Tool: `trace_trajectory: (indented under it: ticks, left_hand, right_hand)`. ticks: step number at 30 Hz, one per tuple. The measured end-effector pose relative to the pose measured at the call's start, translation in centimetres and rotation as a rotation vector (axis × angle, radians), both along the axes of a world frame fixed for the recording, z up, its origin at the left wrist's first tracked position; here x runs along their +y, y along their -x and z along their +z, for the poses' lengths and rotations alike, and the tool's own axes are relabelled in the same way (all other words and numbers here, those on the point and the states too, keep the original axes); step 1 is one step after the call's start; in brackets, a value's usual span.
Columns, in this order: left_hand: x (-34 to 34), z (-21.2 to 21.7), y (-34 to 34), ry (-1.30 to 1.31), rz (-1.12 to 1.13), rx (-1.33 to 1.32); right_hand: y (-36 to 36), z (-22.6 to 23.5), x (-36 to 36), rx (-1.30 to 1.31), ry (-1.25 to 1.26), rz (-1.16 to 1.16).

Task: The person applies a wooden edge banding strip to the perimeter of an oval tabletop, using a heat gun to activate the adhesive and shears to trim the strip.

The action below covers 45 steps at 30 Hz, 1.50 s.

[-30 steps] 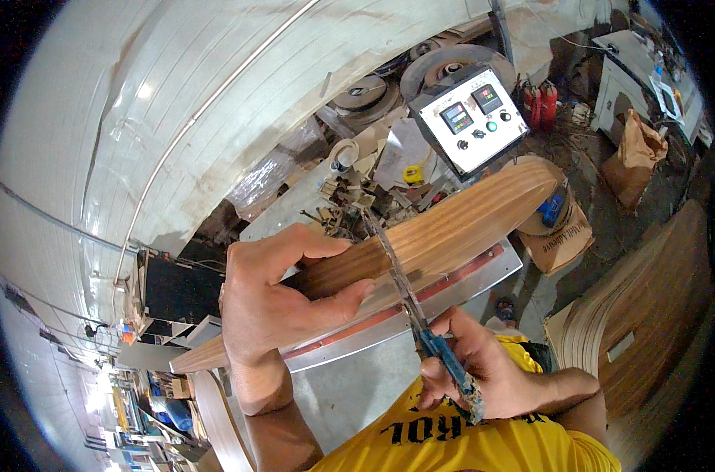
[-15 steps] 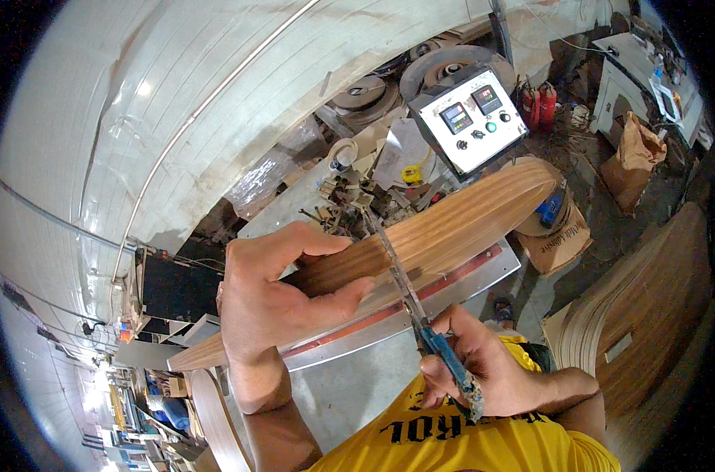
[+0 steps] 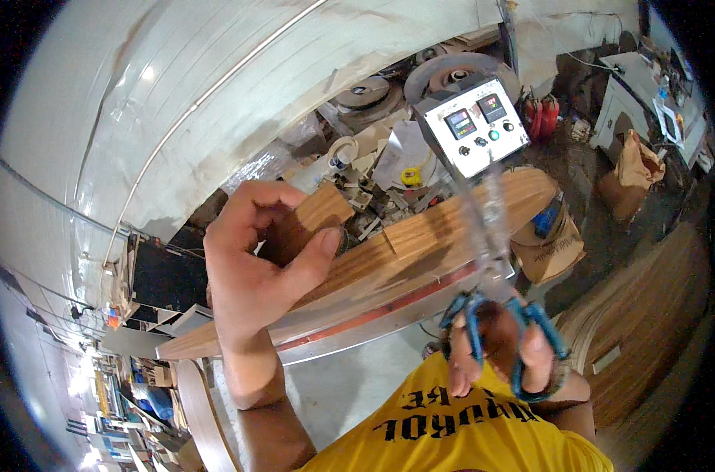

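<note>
My left hand (image 3: pixel 255 263) pinches a short brown wood-grain strip (image 3: pixel 324 211) between thumb and fingers, raised above a long curved wooden panel (image 3: pixel 373 295). A remaining length of similar wood-grain strip (image 3: pixel 428 232) lies along the panel, its straight cut end facing my left hand, with a gap between the two pieces. On the right, my right hand (image 3: pixel 495 358) has its fingers through the blue handles of a pair of scissors (image 3: pixel 489 244). Motion blurs the blades, which point away from me over the panel's right part.
A control box (image 3: pixel 475 130) with displays and knobs stands behind the panel. Offcuts and a yellow tape measure (image 3: pixel 411 176) lie beyond it. A metal-edged machine with a red strip (image 3: pixel 357 326) runs along the panel's near side. Stacked curved boards (image 3: pixel 648 315) stand at right; a paper bag (image 3: pixel 558 248) is nearby.
The strip has been cut through. My left hand has lifted its short piece away from the panel, up and to the left. My right hand has moved right with the scissors.
</note>
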<state>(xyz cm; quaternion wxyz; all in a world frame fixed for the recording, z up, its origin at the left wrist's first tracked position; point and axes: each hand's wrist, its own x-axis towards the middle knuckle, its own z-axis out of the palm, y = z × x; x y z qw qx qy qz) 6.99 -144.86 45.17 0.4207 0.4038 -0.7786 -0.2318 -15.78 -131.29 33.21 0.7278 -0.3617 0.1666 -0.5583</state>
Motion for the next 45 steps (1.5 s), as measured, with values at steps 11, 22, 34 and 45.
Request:
trace_trajectory:
  ticks: [11,22,34,45]
  left_hand:
    - [-0.4,-0.4,1.1,0.172,0.048,-0.165]
    - [-0.3,-0.1,1.3,0.265,0.02,-0.234]
    - [-1.1,0.7,0.6,0.686,-0.336,-0.266]
    - [-1.1,-0.7,1.5,0.253,-0.186,-0.269]
  right_hand:
    - [1.5,1.6,-0.2,0.09,-0.015,-0.202]
    - [1.6,1.8,-1.2,0.061,-0.058,-0.155]
    - [-0.5,8.2,-7.0,0.408,0.379,-0.556]
    - [6.8,14.0,-15.7,1.138,0.655,-0.807]
